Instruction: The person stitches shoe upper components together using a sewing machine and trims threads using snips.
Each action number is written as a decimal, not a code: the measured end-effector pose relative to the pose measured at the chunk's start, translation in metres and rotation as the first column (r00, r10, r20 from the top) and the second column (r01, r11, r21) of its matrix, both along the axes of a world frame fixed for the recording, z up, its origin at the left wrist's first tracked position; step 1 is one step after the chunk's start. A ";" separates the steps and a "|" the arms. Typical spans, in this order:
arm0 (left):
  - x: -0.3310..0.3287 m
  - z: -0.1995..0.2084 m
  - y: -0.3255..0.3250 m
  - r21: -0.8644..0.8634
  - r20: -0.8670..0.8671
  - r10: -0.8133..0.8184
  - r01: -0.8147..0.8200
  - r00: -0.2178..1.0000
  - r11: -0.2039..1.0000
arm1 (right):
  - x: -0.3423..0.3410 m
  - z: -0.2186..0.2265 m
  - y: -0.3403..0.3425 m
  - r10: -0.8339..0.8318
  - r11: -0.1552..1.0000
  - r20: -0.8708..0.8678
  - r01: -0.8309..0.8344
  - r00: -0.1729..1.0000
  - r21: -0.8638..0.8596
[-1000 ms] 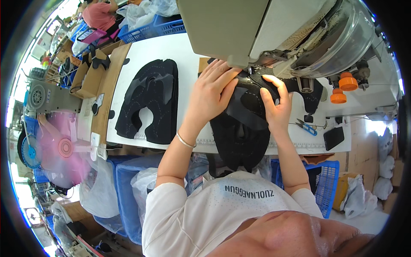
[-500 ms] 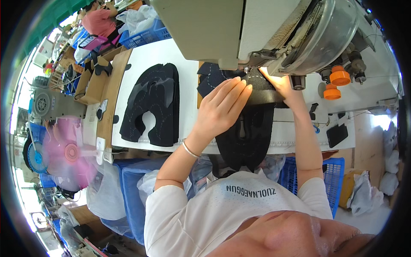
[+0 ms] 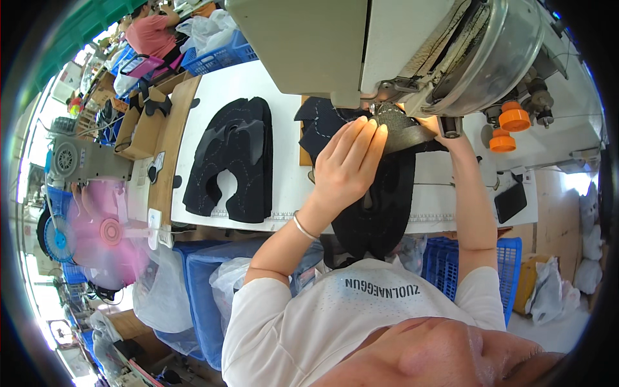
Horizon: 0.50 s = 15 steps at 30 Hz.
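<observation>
A black shoe upper (image 3: 390, 206) with pale stitch lines lies under the head of a sewing machine (image 3: 316, 48), its lower end hanging over the table's near edge. A grey mesh part (image 3: 394, 118) of it sits by the needle area. My left hand (image 3: 348, 164) rests flat on the upper with its fingers stretched out side by side, tips close to the mesh. On the far side of the mesh, my right hand (image 3: 445, 137) reaches in beside the upper; the machine and the fabric hide most of its fingers. Left of my hands lies a stack of black U-shaped uppers (image 3: 248, 148).
The white table (image 3: 290, 193) has a ruler strip along its near edge. A black flat piece (image 3: 510, 203) lies to the right. Orange tension knobs (image 3: 514, 116) stick out from the machine. A pink fan (image 3: 109, 232) and blue crate (image 3: 219, 53) stand left; a co-worker (image 3: 151, 32) sits beyond.
My left hand has shifted slightly right and away from me. The upper has turned a little, so its grey band now slants up to the right. My right forearm has moved slightly right.
</observation>
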State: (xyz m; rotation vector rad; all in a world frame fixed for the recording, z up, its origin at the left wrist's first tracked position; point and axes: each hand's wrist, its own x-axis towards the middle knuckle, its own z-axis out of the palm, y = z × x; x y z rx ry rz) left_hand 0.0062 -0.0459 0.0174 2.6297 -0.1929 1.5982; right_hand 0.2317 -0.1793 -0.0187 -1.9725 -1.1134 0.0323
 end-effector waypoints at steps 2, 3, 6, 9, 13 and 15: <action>0.002 -0.002 -0.004 -0.016 0.023 0.022 -0.022 0.999 1.000 | 0.015 0.001 -0.004 0.040 0.938 0.105 -0.001 0.994 -0.346; 0.004 -0.002 -0.006 -0.018 0.024 0.023 -0.023 0.999 1.000 | 0.018 -0.002 -0.005 0.041 0.938 0.107 -0.001 0.993 -0.347; 0.005 -0.004 -0.008 -0.015 0.040 0.057 -0.056 0.998 0.998 | 0.006 0.005 -0.002 -0.024 0.942 0.061 0.043 0.998 -0.333; 0.002 -0.004 -0.008 -0.039 0.024 0.074 -0.073 0.997 0.997 | -0.023 0.022 -0.006 -0.121 0.985 -0.098 0.132 0.988 0.115; -0.001 -0.007 -0.012 0.052 0.082 0.031 -0.035 0.996 0.998 | -0.015 0.013 -0.015 -0.037 0.994 -0.305 0.065 0.952 0.082; 0.001 -0.008 -0.013 0.049 0.065 0.030 -0.033 0.997 0.998 | -0.005 0.007 -0.019 0.274 0.930 0.308 -0.333 0.911 0.157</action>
